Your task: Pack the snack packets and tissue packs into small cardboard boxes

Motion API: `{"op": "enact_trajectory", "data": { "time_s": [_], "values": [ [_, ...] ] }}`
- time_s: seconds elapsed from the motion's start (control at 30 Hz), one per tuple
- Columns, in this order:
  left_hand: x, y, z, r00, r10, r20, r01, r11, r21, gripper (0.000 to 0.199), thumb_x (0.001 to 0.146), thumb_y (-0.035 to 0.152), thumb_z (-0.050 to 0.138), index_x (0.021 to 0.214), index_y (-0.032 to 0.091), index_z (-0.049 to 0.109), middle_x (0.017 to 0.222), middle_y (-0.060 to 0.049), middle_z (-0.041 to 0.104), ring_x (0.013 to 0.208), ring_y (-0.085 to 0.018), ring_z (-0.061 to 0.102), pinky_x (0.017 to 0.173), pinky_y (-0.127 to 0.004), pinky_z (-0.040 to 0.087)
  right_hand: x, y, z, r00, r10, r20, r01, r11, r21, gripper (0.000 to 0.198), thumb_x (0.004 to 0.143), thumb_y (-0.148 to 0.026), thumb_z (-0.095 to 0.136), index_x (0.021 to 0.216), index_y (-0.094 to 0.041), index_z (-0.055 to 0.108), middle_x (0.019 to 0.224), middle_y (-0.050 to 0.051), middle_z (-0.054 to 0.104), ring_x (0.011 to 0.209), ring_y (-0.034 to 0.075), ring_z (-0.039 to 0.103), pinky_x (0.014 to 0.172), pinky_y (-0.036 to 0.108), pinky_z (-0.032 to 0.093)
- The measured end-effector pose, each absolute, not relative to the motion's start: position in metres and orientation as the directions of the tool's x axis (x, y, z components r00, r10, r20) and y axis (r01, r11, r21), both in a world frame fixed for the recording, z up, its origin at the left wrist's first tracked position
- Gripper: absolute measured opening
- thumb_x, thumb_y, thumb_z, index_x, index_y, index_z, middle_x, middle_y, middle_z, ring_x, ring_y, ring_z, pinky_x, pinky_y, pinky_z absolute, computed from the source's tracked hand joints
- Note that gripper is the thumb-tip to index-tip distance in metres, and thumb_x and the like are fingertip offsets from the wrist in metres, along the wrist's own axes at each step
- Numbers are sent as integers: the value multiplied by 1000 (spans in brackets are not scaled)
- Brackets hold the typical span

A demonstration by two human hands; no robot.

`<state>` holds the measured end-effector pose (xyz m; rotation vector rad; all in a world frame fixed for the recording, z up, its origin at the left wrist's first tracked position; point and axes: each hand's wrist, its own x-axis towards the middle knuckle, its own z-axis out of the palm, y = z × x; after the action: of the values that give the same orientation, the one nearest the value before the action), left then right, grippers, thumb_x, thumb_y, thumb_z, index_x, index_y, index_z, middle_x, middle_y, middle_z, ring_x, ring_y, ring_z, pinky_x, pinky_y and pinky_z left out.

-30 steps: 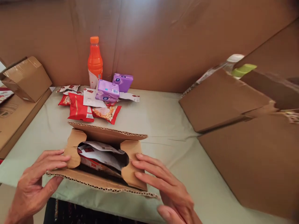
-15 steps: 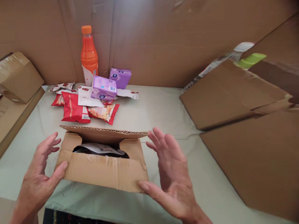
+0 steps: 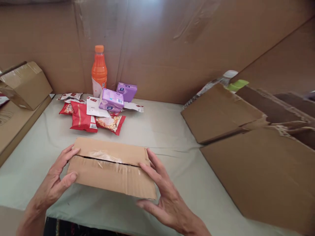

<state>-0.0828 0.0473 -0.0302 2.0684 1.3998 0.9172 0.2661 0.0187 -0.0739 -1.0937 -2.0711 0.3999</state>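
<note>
A small cardboard box (image 3: 108,179) lies on the cloth in front of me, its two top flaps folded down with a thin dark gap between them. Creased clear tape clings to the flap edges. My left hand (image 3: 55,178) holds the box's left end, fingertips on the far flap and thumb on the near one. At the right end, my right hand (image 3: 164,188) grips the box, with fingers on the far flap and side and the thumb low by the near edge. The box's contents are hidden.
Behind the box lie red snack packets (image 3: 83,118), white sachets (image 3: 94,105) and purple tissue packs (image 3: 111,100). An orange drink bottle (image 3: 99,70) stands behind them. Large open cartons (image 3: 261,173) fill the right side, a smaller carton (image 3: 29,83) the left. A cardboard wall (image 3: 157,49) closes the back.
The far flap, upright before, is folded down and covers the dark and grey packet inside. Both hands have moved their fingers onto the flaps. The view has shifted slightly.
</note>
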Motion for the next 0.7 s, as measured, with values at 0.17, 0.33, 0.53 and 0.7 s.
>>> {"op": "enact_trajectory", "data": {
  "time_s": [0.17,0.33,0.53,0.7],
  "values": [
    [-80,48,-37,180,945,273,590,-326,739,49,97,44,54,145,32,54,153,-10,52,143,-34,47,109,-46,51,263,23,-76,-324,816,479,564,573,-595,77,94,-38,66,160,-29,27,169,17,21,153,35,30,112,50,48],
    [-78,32,-40,83,938,338,625,-313,715,45,94,43,58,137,30,57,141,-10,61,129,-30,60,102,-41,54,254,32,-79,-311,790,528,553,602,-575,74,94,-40,65,158,-26,32,162,20,37,148,33,39,110,48,50],
    [-71,7,-32,-144,875,462,641,-273,717,38,96,39,54,131,27,58,127,-7,62,116,-26,62,101,-39,51,237,37,-63,-368,699,614,467,709,-528,69,93,-39,67,154,-23,38,157,21,44,145,31,46,108,43,52],
    [-46,8,3,-212,779,590,647,-341,683,33,97,34,52,128,27,61,128,-2,62,114,-22,60,99,-32,49,243,31,-34,-311,649,694,477,738,-477,67,95,-37,64,155,-24,38,162,19,36,147,34,42,110,46,50]
  ]
}}
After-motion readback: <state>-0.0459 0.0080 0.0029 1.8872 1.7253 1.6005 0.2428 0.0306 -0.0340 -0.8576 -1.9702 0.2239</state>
